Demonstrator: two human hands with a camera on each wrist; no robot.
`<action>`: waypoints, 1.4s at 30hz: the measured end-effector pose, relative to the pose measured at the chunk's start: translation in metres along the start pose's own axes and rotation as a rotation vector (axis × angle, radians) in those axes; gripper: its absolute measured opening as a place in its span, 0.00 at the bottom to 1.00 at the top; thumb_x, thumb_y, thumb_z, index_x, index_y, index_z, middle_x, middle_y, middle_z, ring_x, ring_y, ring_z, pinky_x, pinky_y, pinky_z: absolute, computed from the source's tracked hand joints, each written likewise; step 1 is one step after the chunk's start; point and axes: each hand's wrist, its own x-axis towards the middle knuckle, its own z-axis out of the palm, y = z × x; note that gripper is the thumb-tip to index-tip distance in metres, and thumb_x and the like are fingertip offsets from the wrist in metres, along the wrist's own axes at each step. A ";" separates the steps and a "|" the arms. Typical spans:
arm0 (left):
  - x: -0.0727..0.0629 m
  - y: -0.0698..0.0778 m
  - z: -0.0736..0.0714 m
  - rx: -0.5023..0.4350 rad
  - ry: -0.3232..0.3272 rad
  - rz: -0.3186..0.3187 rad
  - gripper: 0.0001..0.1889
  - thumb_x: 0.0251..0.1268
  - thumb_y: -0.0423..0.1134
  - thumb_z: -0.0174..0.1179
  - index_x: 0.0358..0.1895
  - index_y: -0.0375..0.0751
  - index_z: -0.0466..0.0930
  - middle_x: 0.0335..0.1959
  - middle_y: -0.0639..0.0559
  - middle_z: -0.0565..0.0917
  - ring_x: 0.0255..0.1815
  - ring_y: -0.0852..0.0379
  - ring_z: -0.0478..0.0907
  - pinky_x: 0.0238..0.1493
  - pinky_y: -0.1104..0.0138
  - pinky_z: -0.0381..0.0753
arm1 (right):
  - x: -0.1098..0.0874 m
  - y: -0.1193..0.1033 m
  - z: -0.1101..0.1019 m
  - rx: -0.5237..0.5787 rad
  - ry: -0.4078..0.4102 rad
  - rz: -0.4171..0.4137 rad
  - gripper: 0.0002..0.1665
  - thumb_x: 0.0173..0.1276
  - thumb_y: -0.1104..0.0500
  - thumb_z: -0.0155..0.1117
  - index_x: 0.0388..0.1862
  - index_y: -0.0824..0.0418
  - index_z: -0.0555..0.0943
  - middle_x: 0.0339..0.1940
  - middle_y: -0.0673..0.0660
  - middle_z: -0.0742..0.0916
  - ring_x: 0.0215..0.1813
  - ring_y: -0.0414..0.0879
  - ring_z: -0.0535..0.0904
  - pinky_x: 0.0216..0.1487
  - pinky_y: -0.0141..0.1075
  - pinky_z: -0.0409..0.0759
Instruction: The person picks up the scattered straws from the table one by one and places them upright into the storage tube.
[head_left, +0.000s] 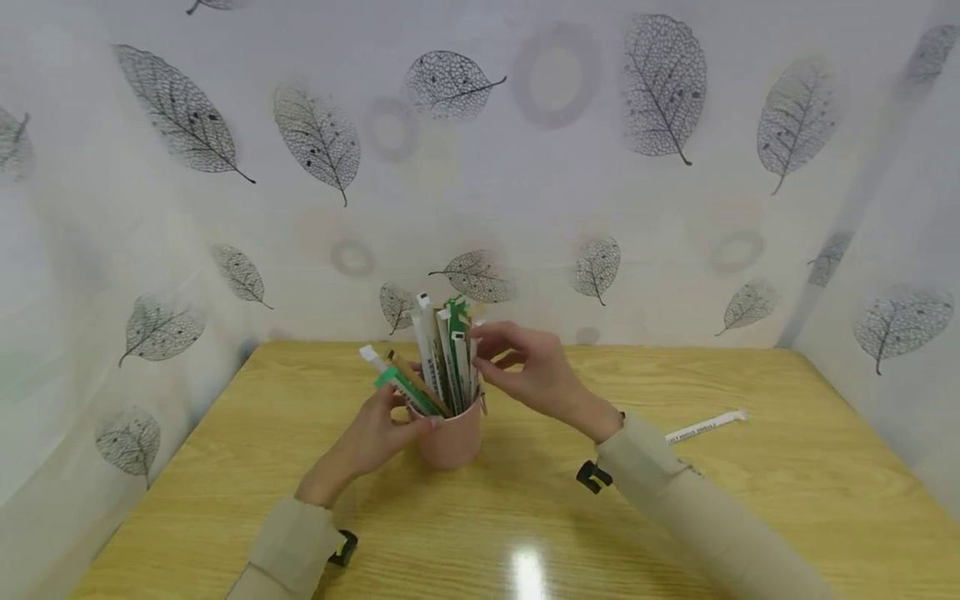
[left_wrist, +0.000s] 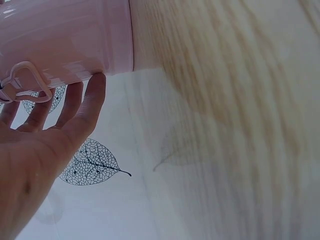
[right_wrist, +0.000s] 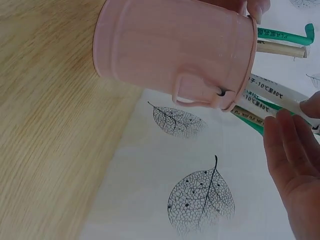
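Observation:
A small pink metal bucket with a wire handle loop stands on the table, packed with paper-wrapped straws, some white, some green, some brown. My left hand grips the bucket from the left, its thumb at the rim; in the left wrist view its fingers lie along the bucket's side. Above the rim on the right, my right hand pinches a white-wrapped straw between thumb and fingers. That straw's lower end is still among the others in the bucket. One green straw has a bent tip.
A single white-wrapped straw lies on the wooden table to the right, partly behind the right sleeve. Leaf-printed cloth closes off the back and both sides. Dark wrist devices sit at the cuffs.

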 end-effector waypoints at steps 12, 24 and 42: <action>-0.002 -0.001 0.001 -0.001 0.007 0.004 0.38 0.69 0.42 0.66 0.76 0.45 0.56 0.74 0.33 0.67 0.64 0.32 0.75 0.52 0.56 0.87 | -0.034 0.003 -0.054 -0.169 -0.247 0.065 0.19 0.67 0.72 0.67 0.55 0.62 0.85 0.43 0.55 0.92 0.42 0.44 0.89 0.40 0.32 0.88; -0.004 -0.004 0.002 0.030 0.010 0.010 0.37 0.69 0.44 0.67 0.76 0.45 0.57 0.73 0.34 0.69 0.64 0.33 0.76 0.55 0.52 0.85 | -0.100 0.008 -0.103 -0.450 -0.783 0.321 0.16 0.60 0.73 0.69 0.45 0.58 0.88 0.41 0.50 0.90 0.40 0.39 0.83 0.41 0.35 0.84; -0.006 -0.004 0.003 0.042 0.033 0.048 0.37 0.68 0.44 0.68 0.75 0.47 0.58 0.72 0.37 0.71 0.64 0.34 0.77 0.58 0.48 0.83 | -0.134 0.024 -0.099 -0.560 -0.671 0.183 0.18 0.55 0.72 0.73 0.40 0.54 0.88 0.27 0.44 0.82 0.29 0.29 0.69 0.28 0.26 0.74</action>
